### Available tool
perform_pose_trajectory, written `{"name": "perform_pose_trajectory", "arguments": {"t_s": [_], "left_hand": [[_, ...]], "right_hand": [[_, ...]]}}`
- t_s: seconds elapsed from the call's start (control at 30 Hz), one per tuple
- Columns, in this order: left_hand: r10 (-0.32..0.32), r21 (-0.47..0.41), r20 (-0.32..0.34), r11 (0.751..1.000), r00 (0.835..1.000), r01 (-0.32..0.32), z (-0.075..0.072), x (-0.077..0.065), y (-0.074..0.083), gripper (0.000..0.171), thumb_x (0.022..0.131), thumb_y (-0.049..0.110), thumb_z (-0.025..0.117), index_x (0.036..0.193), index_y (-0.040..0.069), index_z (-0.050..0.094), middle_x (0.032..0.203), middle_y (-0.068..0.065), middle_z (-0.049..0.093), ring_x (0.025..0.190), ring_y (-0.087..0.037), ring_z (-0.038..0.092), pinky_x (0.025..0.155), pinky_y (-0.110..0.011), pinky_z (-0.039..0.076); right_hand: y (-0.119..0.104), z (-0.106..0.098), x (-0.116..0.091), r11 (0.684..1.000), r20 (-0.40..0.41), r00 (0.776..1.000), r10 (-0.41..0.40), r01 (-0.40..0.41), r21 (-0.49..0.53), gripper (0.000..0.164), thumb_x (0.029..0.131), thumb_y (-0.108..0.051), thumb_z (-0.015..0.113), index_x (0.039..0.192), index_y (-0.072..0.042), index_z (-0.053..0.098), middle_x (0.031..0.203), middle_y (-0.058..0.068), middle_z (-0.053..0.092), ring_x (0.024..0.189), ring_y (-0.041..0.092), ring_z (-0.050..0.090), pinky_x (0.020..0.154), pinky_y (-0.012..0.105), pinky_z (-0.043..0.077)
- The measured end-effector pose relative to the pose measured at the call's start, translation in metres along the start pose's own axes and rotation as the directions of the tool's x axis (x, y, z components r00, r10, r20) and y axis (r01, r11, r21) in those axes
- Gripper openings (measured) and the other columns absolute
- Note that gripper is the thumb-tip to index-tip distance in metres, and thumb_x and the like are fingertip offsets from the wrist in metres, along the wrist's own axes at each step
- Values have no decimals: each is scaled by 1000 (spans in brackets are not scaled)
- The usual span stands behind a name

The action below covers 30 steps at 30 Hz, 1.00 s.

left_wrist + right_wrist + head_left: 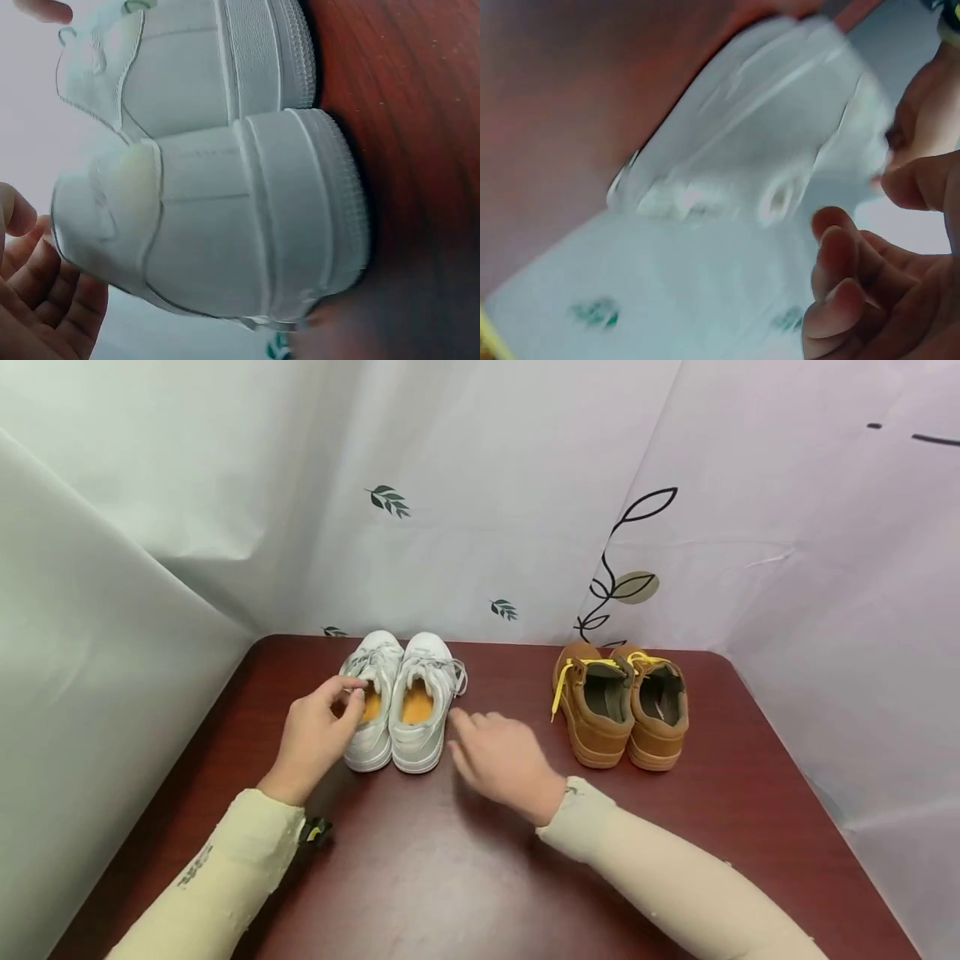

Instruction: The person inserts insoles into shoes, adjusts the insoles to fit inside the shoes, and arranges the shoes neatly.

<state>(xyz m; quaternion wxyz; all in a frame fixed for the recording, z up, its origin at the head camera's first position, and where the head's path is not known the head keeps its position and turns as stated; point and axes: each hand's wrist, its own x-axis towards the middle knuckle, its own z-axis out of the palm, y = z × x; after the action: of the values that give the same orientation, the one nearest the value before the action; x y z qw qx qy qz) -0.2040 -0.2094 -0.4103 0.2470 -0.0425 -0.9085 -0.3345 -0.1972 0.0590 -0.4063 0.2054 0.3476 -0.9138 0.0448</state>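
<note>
A pair of white lace-up sneakers stands side by side, heels toward me: the left sneaker [369, 743] and the right sneaker [417, 745], both with orange insoles. My left hand [318, 727] is at the collar of the left sneaker, thumb and index finger bent with a gap between them; whether it touches the shoe I cannot tell. The left wrist view shows its fingers [56, 300] beside the heel [202, 225]. Just right of the right sneaker, my right hand [502, 764] is slightly blurred, with loosely bent fingers. Its fingers [836, 255] hold nothing in the right wrist view.
Brown shoes [600, 739] with yellow laces stand as a pair on the right of the dark red table [420, 877]. White curtains [480, 485] with leaf prints hang behind and at both sides. A small black item [315, 832] shows at my left wrist.
</note>
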Motion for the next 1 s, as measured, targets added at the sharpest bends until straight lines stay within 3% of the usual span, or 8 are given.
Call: {"name": "perform_pose_trajectory", "arguments": {"t_s": [0.2, 0.3, 0.47, 0.63, 0.77, 0.87, 0.97, 1.0], "left_hand": [[22, 90, 123, 995, 992, -33, 2, 9, 13, 28, 98, 24, 58, 120, 8, 67, 76, -9, 71, 61, -22, 57, 57, -39, 46], [12, 122, 185, 992, 983, -35, 5, 13, 16, 33, 99, 28, 56, 124, 8, 64, 73, -7, 68, 63, -24, 59, 60, -41, 47], [-14, 159, 243, 987, 970, -25, 8, 18, 19, 39, 99, 32, 55, 128, 6, 61, 73, -6, 68, 64, -24, 61, 61, -43, 49], [-78, 215, 353, 977, 932, 1, 10, 27, 22, 51, 98, 37, 53, 139, 6, 51, 82, -8, 74, 72, -26, 67, 67, -48, 54], [-126, 266, 412, 964, 902, 13, 10, 34, 24, 59, 96, 40, 53, 142, 3, 45, 93, -17, 76, 82, -35, 70, 75, -55, 57], [-170, 294, 461, 955, 871, 31, 12, 38, 24, 69, 95, 42, 53, 146, -1, 38, 115, -27, 72, 99, -46, 68, 88, -62, 56], [-204, 305, 521, 951, 829, 43, 15, 41, 24, 82, 93, 45, 56, 151, -4, 27, 132, -35, 63, 111, -51, 64, 97, -66, 52], [-211, 308, 537, 950, 817, 43, 17, 43, 23, 86, 92, 46, 58, 153, -5, 23, 135, -36, 61, 113, -52, 63, 98, -66, 52]], "right_hand": [[65, -19, 1, 984, 57, 983, 175, -176, 10, 39, 96, -32, 59, 124, -4, 58, 72, 8, 70, 63, 29, 66, 53, 46, 58], [100, -29, -3, 964, 77, 961, 265, -265, -5, 38, 95, -31, 58, 120, -2, 59, 71, 10, 69, 65, 33, 68, 60, 52, 59], [147, -41, -16, 919, 130, 910, 395, -394, -32, 32, 96, -27, 54, 109, 3, 55, 62, 14, 61, 56, 36, 62, 52, 55, 55], [183, -47, -33, 856, 265, 818, 511, -512, -73, 42, 98, -31, 54, 116, 7, 51, 78, 28, 68, 72, 46, 66, 63, 62, 57], [201, -45, -45, 793, 401, 704, 587, -600, -106, 61, 96, -41, 58, 133, 4, 41, 108, 36, 71, 98, 55, 64, 78, 69, 56], [209, -36, -49, 771, 507, 632, 586, -628, -106, 82, 96, -48, 57, 147, 6, 24, 121, 39, 67, 106, 57, 62, 84, 71, 54], [215, -27, -51, 766, 580, 602, 548, -639, -60, 94, 98, -44, 55, 153, 11, 3, 118, 39, 68, 101, 54, 65, 85, 68, 54], [216, -24, -51, 767, 591, 606, 533, -641, -34, 95, 99, -42, 54, 153, 12, -3, 115, 38, 69, 99, 52, 67, 84, 67, 55]]}}
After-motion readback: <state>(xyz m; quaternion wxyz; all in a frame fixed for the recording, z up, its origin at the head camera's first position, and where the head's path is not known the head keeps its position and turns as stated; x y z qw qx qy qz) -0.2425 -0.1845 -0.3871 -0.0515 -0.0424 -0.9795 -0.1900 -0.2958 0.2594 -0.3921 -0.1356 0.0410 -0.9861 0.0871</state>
